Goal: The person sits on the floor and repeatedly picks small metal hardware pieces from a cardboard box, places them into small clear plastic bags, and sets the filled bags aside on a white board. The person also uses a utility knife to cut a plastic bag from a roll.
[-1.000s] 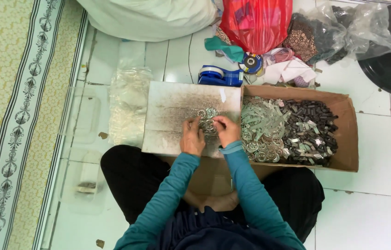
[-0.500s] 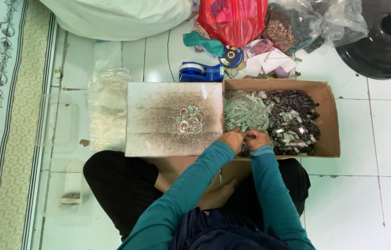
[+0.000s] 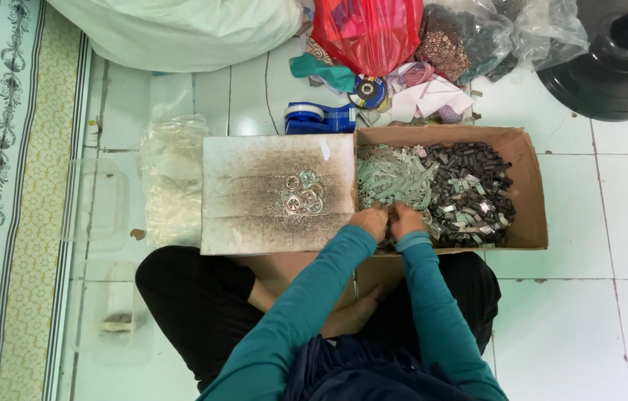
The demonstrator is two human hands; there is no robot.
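left hand (image 3: 370, 221), right hand (image 3: 406, 218): knuckles touching, fingers curled among parts (image 3: 433, 189), grip hidden (cannot tell) | parts: in box (image 3: 528, 186), long axis 9–3 | board (image 3: 254, 197) at 9, rings (image 3: 303, 193) on it | tape dispenser (image 3: 317, 117) at 11

Open brown cardboard box (image 3: 529, 186) lying on tiled floor, holding pale metal strips (image 3: 392, 178) and dark small parts (image 3: 470, 193), heaped loosely inside.
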